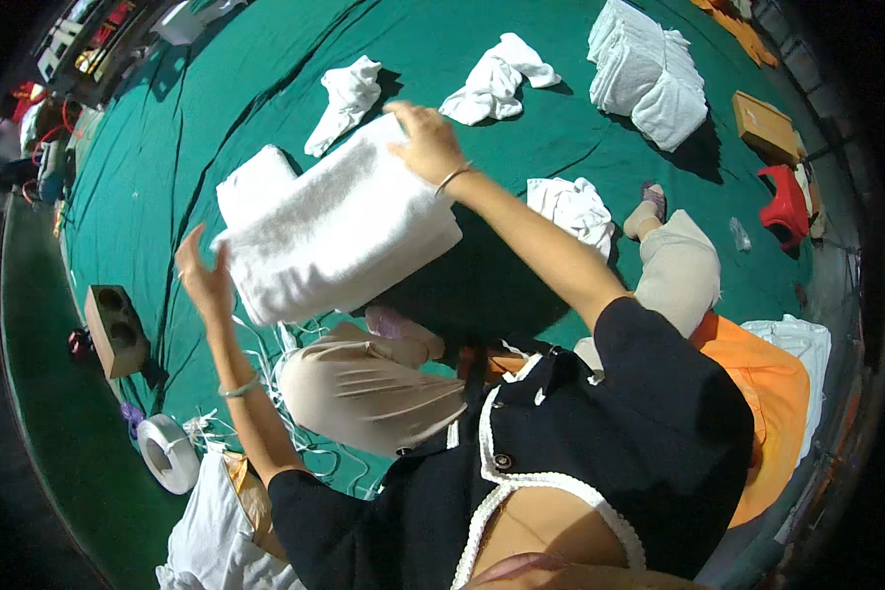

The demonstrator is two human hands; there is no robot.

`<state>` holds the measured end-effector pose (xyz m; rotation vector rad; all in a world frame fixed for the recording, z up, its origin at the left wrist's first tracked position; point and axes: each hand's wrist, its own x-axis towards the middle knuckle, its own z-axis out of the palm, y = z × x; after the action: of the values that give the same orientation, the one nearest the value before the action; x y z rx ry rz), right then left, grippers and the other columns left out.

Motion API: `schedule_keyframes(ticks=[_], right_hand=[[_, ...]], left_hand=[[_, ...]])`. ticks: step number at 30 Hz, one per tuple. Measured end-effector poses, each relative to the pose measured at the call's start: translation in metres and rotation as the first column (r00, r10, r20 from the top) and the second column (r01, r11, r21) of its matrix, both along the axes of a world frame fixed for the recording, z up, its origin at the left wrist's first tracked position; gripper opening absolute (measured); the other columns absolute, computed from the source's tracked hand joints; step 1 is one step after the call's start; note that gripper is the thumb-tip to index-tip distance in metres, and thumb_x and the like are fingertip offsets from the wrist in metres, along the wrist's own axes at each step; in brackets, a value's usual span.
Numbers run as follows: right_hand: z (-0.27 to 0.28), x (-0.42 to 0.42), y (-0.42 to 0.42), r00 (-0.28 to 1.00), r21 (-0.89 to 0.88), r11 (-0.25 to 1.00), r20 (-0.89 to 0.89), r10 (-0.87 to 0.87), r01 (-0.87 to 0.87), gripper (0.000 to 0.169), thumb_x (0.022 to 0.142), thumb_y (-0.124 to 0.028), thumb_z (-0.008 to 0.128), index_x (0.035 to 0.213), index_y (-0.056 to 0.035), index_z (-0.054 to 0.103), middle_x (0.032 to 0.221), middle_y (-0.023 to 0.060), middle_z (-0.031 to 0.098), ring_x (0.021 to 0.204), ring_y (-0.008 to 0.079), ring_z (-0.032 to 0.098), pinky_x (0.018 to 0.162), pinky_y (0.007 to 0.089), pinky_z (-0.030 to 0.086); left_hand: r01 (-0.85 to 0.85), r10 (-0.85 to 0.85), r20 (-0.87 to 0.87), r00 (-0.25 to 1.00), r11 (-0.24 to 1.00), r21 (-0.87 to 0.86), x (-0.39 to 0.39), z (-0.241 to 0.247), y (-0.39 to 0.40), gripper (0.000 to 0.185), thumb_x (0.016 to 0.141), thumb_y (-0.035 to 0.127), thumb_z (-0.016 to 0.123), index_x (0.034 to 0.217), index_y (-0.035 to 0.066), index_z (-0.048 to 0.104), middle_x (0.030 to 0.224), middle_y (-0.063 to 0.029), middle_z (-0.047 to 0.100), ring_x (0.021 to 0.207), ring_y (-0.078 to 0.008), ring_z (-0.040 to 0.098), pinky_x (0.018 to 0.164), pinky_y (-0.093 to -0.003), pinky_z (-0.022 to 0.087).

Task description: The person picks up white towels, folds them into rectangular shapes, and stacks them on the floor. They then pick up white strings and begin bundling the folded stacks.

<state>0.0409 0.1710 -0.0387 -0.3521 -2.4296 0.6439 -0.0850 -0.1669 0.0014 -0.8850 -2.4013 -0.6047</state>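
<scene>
A folded white towel [339, 214] lies slanted before me, its layers showing along the near edge. My right hand [429, 144] is at its far right corner, thumb over the top face and fingers along the far edge. At the towel's left end, my left hand [208, 276] has its thumb and fingers spread; whether the thumb touches the cloth is unclear. Another folded white cloth [254, 184] shows partly behind the towel. Farther off lie two crumpled white cloths, one on the left [346, 99] and one in the middle [494, 81].
Green cloth [428, 37] covers the surface I sit on. A tied stack of white towels [645, 74] stands at far right. Near my leg is a crumpled white cloth [571, 214]. On the left are a hollow brick [116, 330], a tape roll [168, 453] and loose white strings [295, 420].
</scene>
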Motion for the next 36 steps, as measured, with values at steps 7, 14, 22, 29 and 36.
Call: schedule_keyframes(ticks=[7,14,22,29,36], right_hand=[[-0.093,0.053,-0.046,0.894,0.031,0.966,0.386,0.226,-0.257,0.068,0.075,-0.039,0.061,0.134,-0.0241,0.032,0.138,0.0063,0.032,0.131,0.0279,0.022,0.096,0.0645,0.017],[-0.184,0.157,0.056,0.808,-0.371,0.925,0.569,0.156,0.082,0.05,0.084,-0.047,0.049,0.117,-0.0097,0.054,0.116,0.014,0.053,0.108,0.0309,0.048,0.09,0.0371,0.04],[-0.301,0.263,0.139,0.564,-0.153,0.661,0.681,-0.468,0.734,0.055,0.072,-0.03,0.066,0.119,-0.0055,0.051,0.115,0.0214,0.054,0.109,0.0336,0.051,0.092,0.0392,0.04],[-0.25,0.224,0.109,0.518,-0.019,0.63,0.589,-0.62,0.776,0.045,0.073,-0.022,0.065,0.114,-0.009,0.055,0.101,0.0133,0.056,0.112,0.0295,0.044,0.092,0.0384,0.038],[-0.164,0.045,0.072,0.999,-0.752,0.659,-0.025,-0.04,0.008,0.053,0.078,-0.034,0.065,0.115,0.0014,0.051,0.106,0.0149,0.06,0.098,0.0242,0.057,0.083,0.0342,0.044]], left_hand=[[0.34,0.001,0.555,0.832,0.79,-0.51,0.04,-0.107,0.055,0.073,0.082,0.064,0.036,0.14,0.022,0.022,0.147,-0.0097,0.014,0.135,-0.0279,0.011,0.099,-0.0645,0.006],[0.521,-0.03,0.706,0.708,0.697,-0.493,0.063,-0.095,0.039,0.095,0.067,0.071,0.052,0.141,0.022,0.017,0.147,-0.0145,0.005,0.136,-0.0305,0.0,0.101,-0.0595,-0.003],[0.616,-0.098,0.807,0.582,0.702,-0.358,0.043,-0.095,0.049,0.095,0.063,0.074,0.053,0.139,0.026,0.024,0.147,-0.0131,0.005,0.136,-0.0288,-0.001,0.1,-0.0613,-0.004],[0.373,-0.259,0.824,0.505,0.926,0.062,-0.008,-0.105,0.024,0.052,0.077,0.025,0.065,0.124,0.012,0.048,0.136,-0.0161,0.035,0.12,-0.0357,0.038,0.095,-0.0414,0.036],[-0.055,0.148,0.735,0.662,0.987,-0.149,-0.038,-0.125,-0.011,0.097,0.066,0.028,0.076,0.138,0.0,0.016,0.126,-0.0276,0.039,0.113,-0.0357,0.045,0.09,-0.0396,0.042]])
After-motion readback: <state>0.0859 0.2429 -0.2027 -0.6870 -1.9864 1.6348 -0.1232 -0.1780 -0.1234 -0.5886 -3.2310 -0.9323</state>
